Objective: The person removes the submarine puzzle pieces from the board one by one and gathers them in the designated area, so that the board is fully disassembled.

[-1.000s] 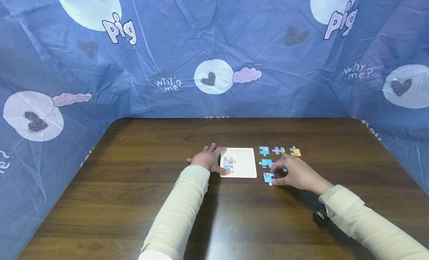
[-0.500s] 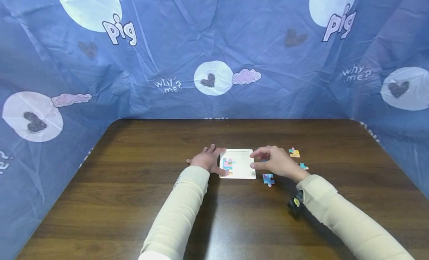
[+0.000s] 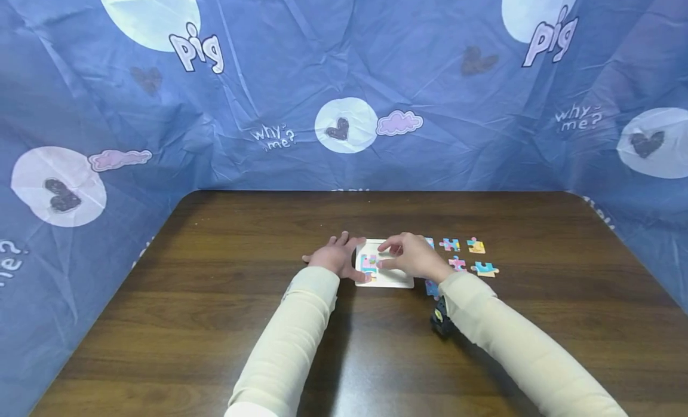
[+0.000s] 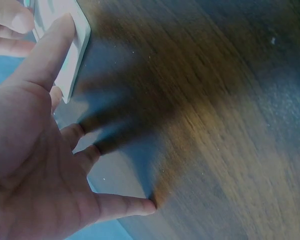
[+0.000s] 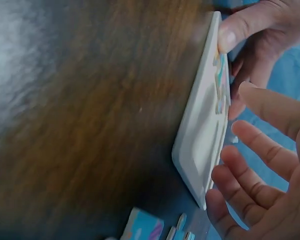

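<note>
A white square puzzle tray (image 3: 396, 279) lies on the table, with jigsaw pieces (image 3: 368, 261) in pink and blue set along its left side. My left hand (image 3: 330, 257) is spread at the tray's left edge. Its thumb presses the near left corner while the other fingers reach past the side onto the wood. Over the tray hovers my right hand (image 3: 414, 257), thumb and index finger apart, their tips close to the pink and blue pieces. In the right wrist view nothing shows between those fingers (image 5: 272, 150).
Loose jigsaw pieces lie right of the tray: a pink and blue one (image 3: 449, 245), a yellow one (image 3: 476, 245), a pink one (image 3: 458, 263), a teal one (image 3: 485, 269) and a blue one (image 3: 432, 288) partly behind the right wrist. A blue printed cloth (image 3: 344, 166) surrounds the table.
My right hand has moved left from the loose pieces, past the tray's right edge, to over the tray. The left hand stays at the tray's left edge.
</note>
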The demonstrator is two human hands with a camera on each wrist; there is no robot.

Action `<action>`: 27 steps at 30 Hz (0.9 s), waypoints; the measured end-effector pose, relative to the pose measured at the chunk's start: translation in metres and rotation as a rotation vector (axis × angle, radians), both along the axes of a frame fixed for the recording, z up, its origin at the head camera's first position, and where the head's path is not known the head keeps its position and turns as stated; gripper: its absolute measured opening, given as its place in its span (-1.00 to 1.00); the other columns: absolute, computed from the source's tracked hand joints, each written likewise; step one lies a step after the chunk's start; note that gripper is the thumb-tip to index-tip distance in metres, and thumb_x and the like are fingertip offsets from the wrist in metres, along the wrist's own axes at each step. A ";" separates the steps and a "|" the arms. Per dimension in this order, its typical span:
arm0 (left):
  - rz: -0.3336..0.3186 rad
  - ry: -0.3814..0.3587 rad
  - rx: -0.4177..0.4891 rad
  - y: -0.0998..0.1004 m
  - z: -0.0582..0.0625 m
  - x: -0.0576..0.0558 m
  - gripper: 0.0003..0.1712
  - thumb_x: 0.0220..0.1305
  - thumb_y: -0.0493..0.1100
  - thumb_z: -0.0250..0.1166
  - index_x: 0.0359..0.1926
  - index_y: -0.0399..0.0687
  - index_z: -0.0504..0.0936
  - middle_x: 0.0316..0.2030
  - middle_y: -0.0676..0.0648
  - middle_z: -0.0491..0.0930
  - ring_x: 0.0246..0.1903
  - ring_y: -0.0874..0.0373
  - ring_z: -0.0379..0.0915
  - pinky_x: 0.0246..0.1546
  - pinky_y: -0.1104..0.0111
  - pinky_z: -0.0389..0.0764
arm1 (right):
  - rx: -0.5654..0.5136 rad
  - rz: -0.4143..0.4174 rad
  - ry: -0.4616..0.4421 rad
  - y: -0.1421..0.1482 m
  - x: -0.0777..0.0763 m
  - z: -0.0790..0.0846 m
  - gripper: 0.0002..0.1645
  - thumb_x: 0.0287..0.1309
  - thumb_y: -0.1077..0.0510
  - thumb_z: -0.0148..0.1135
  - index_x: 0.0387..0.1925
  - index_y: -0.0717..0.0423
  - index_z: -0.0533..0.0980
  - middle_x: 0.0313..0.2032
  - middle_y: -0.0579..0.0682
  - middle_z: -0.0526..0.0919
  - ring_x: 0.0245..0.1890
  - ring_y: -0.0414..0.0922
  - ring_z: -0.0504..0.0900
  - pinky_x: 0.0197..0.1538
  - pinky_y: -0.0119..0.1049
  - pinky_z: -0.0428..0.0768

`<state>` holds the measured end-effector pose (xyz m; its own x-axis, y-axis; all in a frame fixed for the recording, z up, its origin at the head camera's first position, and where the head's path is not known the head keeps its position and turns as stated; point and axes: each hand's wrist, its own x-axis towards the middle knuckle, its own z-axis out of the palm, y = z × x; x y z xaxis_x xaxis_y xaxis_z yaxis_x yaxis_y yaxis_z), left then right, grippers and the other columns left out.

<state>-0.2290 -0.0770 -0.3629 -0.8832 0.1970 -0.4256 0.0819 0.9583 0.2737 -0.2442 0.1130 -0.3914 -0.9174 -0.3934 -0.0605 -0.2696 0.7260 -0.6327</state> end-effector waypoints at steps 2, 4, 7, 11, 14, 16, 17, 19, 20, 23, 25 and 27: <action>-0.002 -0.001 -0.009 0.000 0.000 0.000 0.04 0.25 0.18 0.44 0.61 0.30 0.07 0.62 -0.07 -0.15 0.59 -0.04 -0.25 0.24 -0.50 0.12 | 0.029 0.001 0.017 -0.004 0.000 0.000 -0.60 0.14 0.10 0.51 0.00 0.17 0.70 -0.22 0.07 0.62 -0.18 -0.03 0.59 -0.11 -0.15 0.59; -0.004 -0.003 -0.013 0.001 0.000 -0.001 0.04 0.25 0.19 0.44 0.61 0.30 0.07 0.62 -0.07 -0.15 0.59 -0.04 -0.25 0.23 -0.50 0.12 | 0.061 0.003 0.037 -0.008 -0.001 0.000 -0.59 0.13 0.11 0.51 0.00 0.16 0.71 -0.21 0.09 0.61 -0.16 -0.01 0.60 -0.10 -0.12 0.59; -0.004 -0.004 -0.016 0.001 0.000 -0.001 0.04 0.25 0.19 0.44 0.61 0.30 0.07 0.62 -0.06 -0.15 0.59 -0.04 -0.25 0.23 -0.50 0.13 | 0.111 -0.001 0.064 -0.013 -0.001 -0.001 -0.60 0.11 0.09 0.54 0.00 0.12 0.74 -0.18 0.10 0.62 -0.13 0.00 0.59 -0.06 -0.10 0.59; -0.004 -0.003 -0.015 0.001 0.000 -0.002 0.03 0.25 0.17 0.45 0.60 0.29 0.08 0.62 -0.07 -0.14 0.59 -0.04 -0.25 0.22 -0.50 0.14 | 0.171 0.013 0.120 -0.018 -0.002 -0.002 -0.64 0.05 0.08 0.58 -0.08 0.06 0.77 -0.20 0.06 0.66 -0.14 -0.01 0.60 -0.07 -0.10 0.59; -0.003 -0.001 -0.018 0.001 0.001 -0.001 0.04 0.24 0.17 0.46 0.60 0.29 0.08 0.62 -0.06 -0.13 0.59 -0.04 -0.25 0.22 -0.50 0.14 | 0.194 0.033 0.159 -0.020 -0.002 -0.002 -0.68 0.03 0.09 0.59 -0.13 0.06 0.78 -0.25 0.04 0.66 -0.17 -0.01 0.59 -0.09 -0.11 0.57; 0.000 -0.001 -0.020 0.001 0.002 0.000 0.04 0.24 0.17 0.46 0.60 0.29 0.08 0.62 -0.06 -0.13 0.59 -0.04 -0.25 0.23 -0.50 0.14 | 0.203 0.038 0.164 -0.022 -0.002 -0.001 -0.69 0.01 0.10 0.59 -0.16 0.07 0.78 -0.28 0.02 0.64 -0.20 -0.02 0.57 -0.12 -0.12 0.55; 0.001 0.000 -0.021 0.001 0.002 0.000 0.04 0.23 0.17 0.46 0.60 0.30 0.08 0.62 -0.06 -0.13 0.59 -0.04 -0.25 0.23 -0.50 0.14 | 0.205 0.035 0.160 -0.023 -0.002 -0.001 -0.69 0.01 0.10 0.60 -0.16 0.07 0.77 -0.29 0.02 0.62 -0.21 -0.02 0.56 -0.13 -0.13 0.54; 0.003 -0.001 -0.021 0.001 0.002 0.000 0.04 0.23 0.17 0.46 0.60 0.31 0.08 0.62 -0.05 -0.13 0.59 -0.04 -0.26 0.23 -0.50 0.13 | 0.204 0.026 0.153 -0.024 -0.003 -0.001 -0.68 -0.02 0.12 0.61 -0.18 0.08 0.75 -0.32 0.01 0.58 -0.24 -0.04 0.53 -0.17 -0.16 0.52; 0.004 -0.001 -0.021 0.001 0.001 0.000 0.04 0.23 0.16 0.47 0.60 0.31 0.08 0.62 -0.05 -0.13 0.59 -0.03 -0.25 0.23 -0.50 0.13 | 0.201 0.018 0.149 -0.025 -0.003 0.000 -0.67 -0.04 0.13 0.62 -0.19 0.08 0.73 -0.33 0.01 0.56 -0.26 -0.04 0.52 -0.19 -0.17 0.51; 0.002 0.007 -0.022 0.001 0.000 0.000 0.04 0.22 0.15 0.47 0.59 0.31 0.09 0.62 -0.05 -0.12 0.59 -0.03 -0.24 0.22 -0.50 0.15 | 0.193 0.006 0.145 -0.027 -0.002 0.001 -0.65 -0.08 0.15 0.63 -0.24 0.08 0.65 -0.34 0.00 0.52 -0.28 -0.04 0.50 -0.22 -0.19 0.49; 0.000 0.014 -0.021 0.001 0.000 0.000 0.04 0.22 0.15 0.47 0.59 0.30 0.10 0.62 -0.06 -0.11 0.58 -0.04 -0.23 0.21 -0.50 0.15 | 0.191 -0.002 0.142 -0.027 -0.003 0.001 -0.65 -0.08 0.17 0.63 -0.28 0.08 0.60 -0.35 0.00 0.50 -0.29 -0.04 0.49 -0.22 -0.18 0.49; -0.003 0.021 -0.020 0.002 0.000 0.000 0.03 0.22 0.15 0.48 0.59 0.30 0.11 0.62 -0.06 -0.10 0.58 -0.04 -0.22 0.21 -0.51 0.16 | 0.185 -0.011 0.133 -0.027 -0.003 0.001 -0.68 -0.04 0.17 0.61 -0.32 0.08 0.58 -0.34 0.00 0.50 -0.28 -0.03 0.49 -0.19 -0.16 0.50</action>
